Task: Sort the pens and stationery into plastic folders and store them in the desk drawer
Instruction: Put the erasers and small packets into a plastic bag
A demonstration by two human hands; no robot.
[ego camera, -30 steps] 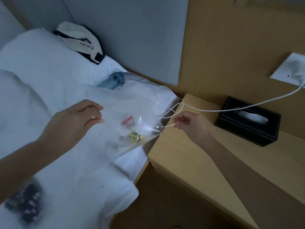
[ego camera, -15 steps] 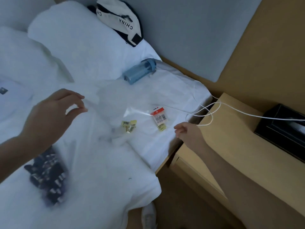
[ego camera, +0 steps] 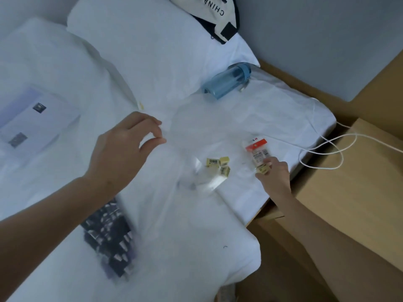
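Observation:
A clear plastic folder (ego camera: pixel 196 131) lies loosely on the white bed, and my left hand (ego camera: pixel 124 149) pinches its left edge between thumb and fingers. Three small yellow boxes with barcodes (ego camera: pixel 218 165) sit together at the folder's lower part; whether they are inside it I cannot tell. To their right lies a red-topped stationery packet (ego camera: pixel 256 151). My right hand (ego camera: pixel 273 176) reaches from the nightstand side, its fingertips closed on the packet's lower, yellow-labelled end.
A blue water bottle (ego camera: pixel 227 80) lies on its side behind the folder. A tote bag (ego camera: pixel 218 16) rests on the pillow. A white cable (ego camera: pixel 327 149) loops from bed to wooden nightstand (ego camera: pixel 359 188). A dark patterned item (ego camera: pixel 109 238) and another folder (ego camera: pixel 32 120) lie left.
My right hand left the cable at the nightstand edge and moved onto the bed to the red-topped packet. The folder, held up before, now sags onto the bed. The view swung left.

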